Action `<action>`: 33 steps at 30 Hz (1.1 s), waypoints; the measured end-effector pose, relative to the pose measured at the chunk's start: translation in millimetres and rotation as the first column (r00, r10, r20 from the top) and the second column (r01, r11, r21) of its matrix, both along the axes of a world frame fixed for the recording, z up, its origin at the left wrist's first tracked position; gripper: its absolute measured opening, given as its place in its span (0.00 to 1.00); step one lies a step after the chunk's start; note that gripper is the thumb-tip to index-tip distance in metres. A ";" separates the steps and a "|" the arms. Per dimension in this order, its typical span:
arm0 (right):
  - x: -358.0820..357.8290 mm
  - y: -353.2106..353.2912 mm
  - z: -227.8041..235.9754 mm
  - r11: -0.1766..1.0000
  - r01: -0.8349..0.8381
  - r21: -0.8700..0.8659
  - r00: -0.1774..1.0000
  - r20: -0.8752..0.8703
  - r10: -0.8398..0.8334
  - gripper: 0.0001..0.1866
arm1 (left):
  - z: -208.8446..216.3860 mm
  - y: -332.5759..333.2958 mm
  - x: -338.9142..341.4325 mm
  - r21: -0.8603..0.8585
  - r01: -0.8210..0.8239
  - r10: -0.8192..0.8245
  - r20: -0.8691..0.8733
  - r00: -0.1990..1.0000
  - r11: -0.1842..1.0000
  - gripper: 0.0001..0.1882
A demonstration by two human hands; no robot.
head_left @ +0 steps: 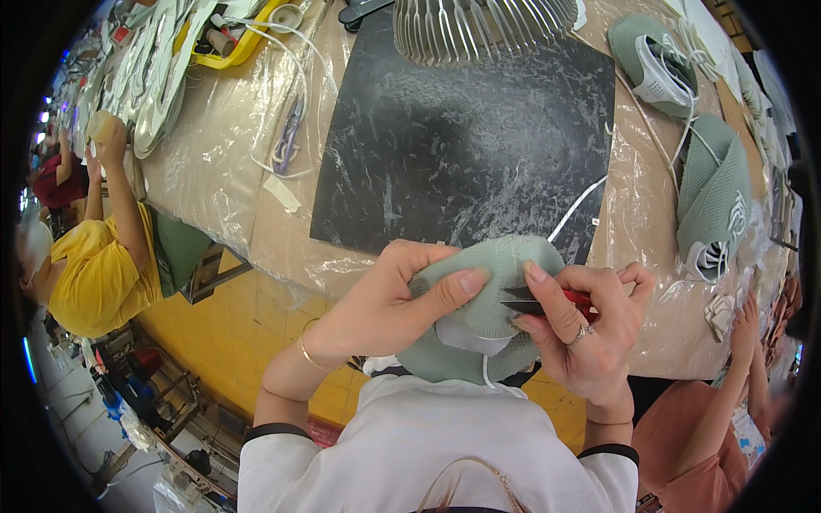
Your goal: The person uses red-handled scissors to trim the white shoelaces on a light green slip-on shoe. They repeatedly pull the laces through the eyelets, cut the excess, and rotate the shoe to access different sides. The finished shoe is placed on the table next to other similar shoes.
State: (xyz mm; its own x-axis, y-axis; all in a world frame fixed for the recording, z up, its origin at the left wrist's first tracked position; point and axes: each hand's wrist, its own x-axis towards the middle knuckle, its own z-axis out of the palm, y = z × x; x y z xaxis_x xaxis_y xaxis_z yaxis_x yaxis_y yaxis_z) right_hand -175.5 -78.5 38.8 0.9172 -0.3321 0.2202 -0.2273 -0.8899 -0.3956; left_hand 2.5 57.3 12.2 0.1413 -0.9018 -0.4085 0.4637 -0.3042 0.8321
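Observation:
A sage-green knit shoe upper (505, 253) is held up close to my body, past the near edge of the table. My left hand (398, 295) is closed on its left side, thumb pressed onto the knit. In my right hand (590, 333) is a pair of thread snips (578, 299) with a red handle. Their dark blades lie against the knit near the shoe's opening, between my thumb and fingers. A white cord hangs below the opening. Another white cord runs from behind the upper onto the black board (462, 154).
Beyond the board's far edge stands a slatted metal rack (483, 30). Purple-handled scissors (288, 141) and a yellow tray (227, 47) are to the left. Two more green uppers (714, 171) lie at the right. Co-workers sit at left, in a yellow shirt (103, 274), and at right (701, 427).

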 end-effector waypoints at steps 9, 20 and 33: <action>0.3 0.8 1.1 1.000 0.004 -0.015 1.000 0.001 -0.004 0.23 | -0.6 -2.4 3.0 -0.015 0.025 -0.024 0.048 0.999 1.000 0.15; 0.4 2.1 7.1 0.999 0.031 0.009 0.999 -0.013 -0.031 0.23 | 0.1 -4.6 3.6 -0.023 0.022 -0.021 0.037 0.999 0.999 0.15; 1.0 3.0 13.1 0.999 0.044 -0.022 0.995 -0.092 -0.046 0.23 | -1.1 -6.5 3.2 0.004 0.046 -0.046 0.062 0.997 0.999 0.16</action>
